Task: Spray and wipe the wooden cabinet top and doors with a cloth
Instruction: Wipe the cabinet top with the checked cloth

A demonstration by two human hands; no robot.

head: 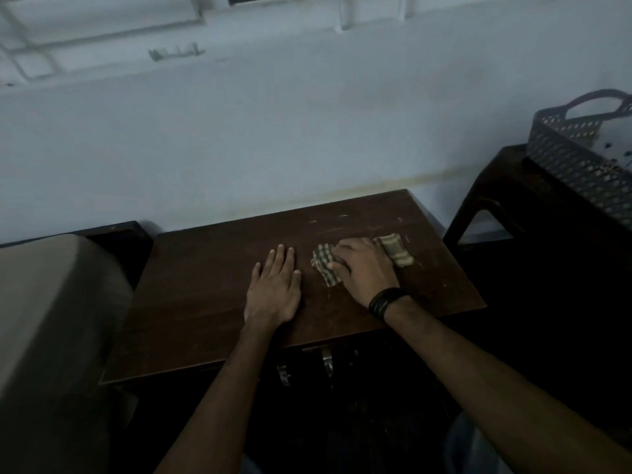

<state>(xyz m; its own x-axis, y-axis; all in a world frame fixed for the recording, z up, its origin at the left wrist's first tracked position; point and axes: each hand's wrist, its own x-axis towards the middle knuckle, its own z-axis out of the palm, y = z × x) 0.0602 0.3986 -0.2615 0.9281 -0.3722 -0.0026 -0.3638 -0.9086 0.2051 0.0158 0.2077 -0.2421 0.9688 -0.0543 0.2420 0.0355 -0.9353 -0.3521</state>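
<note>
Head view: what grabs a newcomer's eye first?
The two hands on the dark wooden cabinet top: the left hand lies flat at its centre, and the right hand presses a checked cloth onto it further right. Next, the grey perforated basket on the dark stand at the far right.

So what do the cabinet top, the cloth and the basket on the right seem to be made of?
Cabinet top: dark brown wood or veneer, dull finish, pale scuffs near the back. Cloth: soft woven fabric, checked pattern, crumpled under the right hand. Basket: probably moulded grey plastic, with perforated lattice walls.
</note>
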